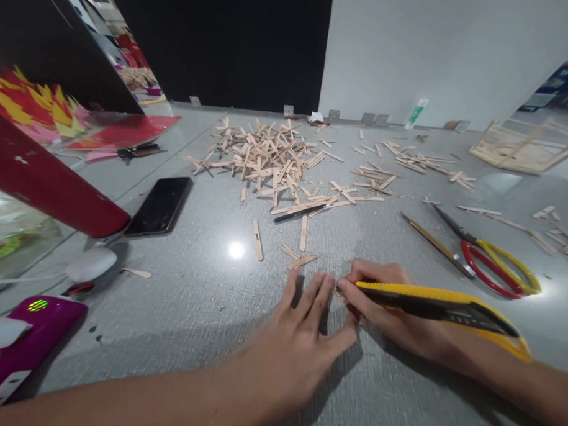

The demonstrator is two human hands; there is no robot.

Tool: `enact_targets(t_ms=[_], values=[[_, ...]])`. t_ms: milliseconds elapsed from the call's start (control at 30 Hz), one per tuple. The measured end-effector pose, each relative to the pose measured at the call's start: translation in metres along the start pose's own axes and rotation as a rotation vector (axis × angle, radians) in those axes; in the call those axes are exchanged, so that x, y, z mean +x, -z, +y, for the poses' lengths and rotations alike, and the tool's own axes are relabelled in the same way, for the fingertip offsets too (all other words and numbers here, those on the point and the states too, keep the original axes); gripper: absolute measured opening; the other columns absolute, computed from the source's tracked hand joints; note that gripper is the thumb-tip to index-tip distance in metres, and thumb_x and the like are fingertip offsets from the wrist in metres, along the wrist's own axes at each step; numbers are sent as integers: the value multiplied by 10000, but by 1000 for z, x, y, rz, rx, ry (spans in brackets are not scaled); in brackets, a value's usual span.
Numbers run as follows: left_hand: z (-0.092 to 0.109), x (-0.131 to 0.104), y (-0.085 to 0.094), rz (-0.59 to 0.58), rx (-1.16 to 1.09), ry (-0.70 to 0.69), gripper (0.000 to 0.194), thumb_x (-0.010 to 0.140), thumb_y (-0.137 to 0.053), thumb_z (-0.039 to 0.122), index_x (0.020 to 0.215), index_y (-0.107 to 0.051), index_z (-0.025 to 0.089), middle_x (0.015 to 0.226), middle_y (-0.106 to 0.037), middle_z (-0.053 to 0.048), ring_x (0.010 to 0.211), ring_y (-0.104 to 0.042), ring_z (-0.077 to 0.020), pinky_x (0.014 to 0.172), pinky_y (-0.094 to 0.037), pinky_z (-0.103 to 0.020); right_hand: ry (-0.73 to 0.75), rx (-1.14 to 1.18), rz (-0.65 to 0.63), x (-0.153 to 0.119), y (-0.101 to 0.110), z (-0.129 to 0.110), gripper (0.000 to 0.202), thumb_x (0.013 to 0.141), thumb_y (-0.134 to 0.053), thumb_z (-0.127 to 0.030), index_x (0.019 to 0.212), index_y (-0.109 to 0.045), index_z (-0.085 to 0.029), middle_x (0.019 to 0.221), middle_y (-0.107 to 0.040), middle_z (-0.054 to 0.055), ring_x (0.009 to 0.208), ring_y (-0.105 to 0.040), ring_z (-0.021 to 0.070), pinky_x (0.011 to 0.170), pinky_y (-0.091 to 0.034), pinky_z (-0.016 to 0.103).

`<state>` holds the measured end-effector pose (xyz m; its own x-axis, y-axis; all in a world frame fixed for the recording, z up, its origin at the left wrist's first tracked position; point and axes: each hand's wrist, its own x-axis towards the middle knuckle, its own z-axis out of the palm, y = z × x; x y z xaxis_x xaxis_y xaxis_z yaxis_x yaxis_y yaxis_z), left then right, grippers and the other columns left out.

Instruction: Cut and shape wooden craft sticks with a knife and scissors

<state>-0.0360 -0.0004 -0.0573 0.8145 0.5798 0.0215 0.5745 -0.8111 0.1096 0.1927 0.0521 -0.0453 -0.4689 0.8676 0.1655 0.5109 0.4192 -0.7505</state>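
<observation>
My right hand (384, 302) is closed round a yellow utility knife (436, 304), its front end pointing down at the table near my left fingertips. My left hand (302, 330) lies with spread fingers on the grey table, its thumb reaching toward the knife's front end. A small piece of wood (340, 293) shows partly between the two hands; the fingers hide the rest. Just beyond my left fingertips lie short wooden strips (305, 261). Two notched sticks, one to the left (257, 240) and one to the right (304, 233), lie farther forward.
A large pile of wooden sticks (263, 154) spreads behind, with a black pen-like tool (300, 213) before it. Scissors (493, 265) and a slim brown tool (438, 245) lie right. A phone (160, 206), red tube (54, 177) and purple device (41, 336) are left.
</observation>
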Motion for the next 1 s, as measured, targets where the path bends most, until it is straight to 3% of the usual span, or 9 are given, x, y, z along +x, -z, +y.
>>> enact_targets(t_ms=[133, 333, 667, 867, 1000], values=[[1, -1, -5, 24, -34, 30, 684, 1125, -565, 293, 1731, -280, 156, 1764, -309, -375, 1671, -259, -545, 1261, -153, -876, -3, -33, 5, -2, -1, 5, 427, 1120, -560, -380, 726, -443, -266, 624, -481, -66, 549, -444, 141, 579, -359, 333], [0, 1, -5, 28, -28, 38, 631, 1132, -570, 308, 1711, -373, 156, 1735, -409, -341, 1654, -333, -525, 1274, -138, -860, 40, -51, -7, -2, 1, 1, 393, 1103, -536, -325, 733, -413, -277, 602, -451, -79, 515, -410, 132, 551, -333, 319], [-2, -1, -2, 17, -5, 10, 680, 1121, -580, 283, 1734, -313, 159, 1743, -358, -370, 1649, -318, -547, 1260, -175, -871, 80, -43, -23, -1, 1, -3, 389, 1084, -500, -281, 720, -365, -278, 589, -391, -96, 495, -370, 118, 572, -328, 324], [-2, 0, -6, 47, 41, -1, 638, 1140, -521, 306, 1723, -321, 141, 1742, -390, -339, 1665, -316, -502, 1328, -128, -781, 26, -23, -22, -3, 3, 7, 394, 1136, -558, -368, 763, -486, -264, 642, -528, -74, 555, -475, 130, 580, -364, 318], [-1, 0, -5, 65, 60, -29, 645, 1138, -501, 324, 1708, -293, 104, 1711, -412, -379, 1645, -341, -522, 1323, -186, -774, -9, -11, -19, -2, 3, 8, 394, 1138, -569, -390, 770, -515, -259, 648, -559, -73, 563, -494, 129, 595, -381, 321]])
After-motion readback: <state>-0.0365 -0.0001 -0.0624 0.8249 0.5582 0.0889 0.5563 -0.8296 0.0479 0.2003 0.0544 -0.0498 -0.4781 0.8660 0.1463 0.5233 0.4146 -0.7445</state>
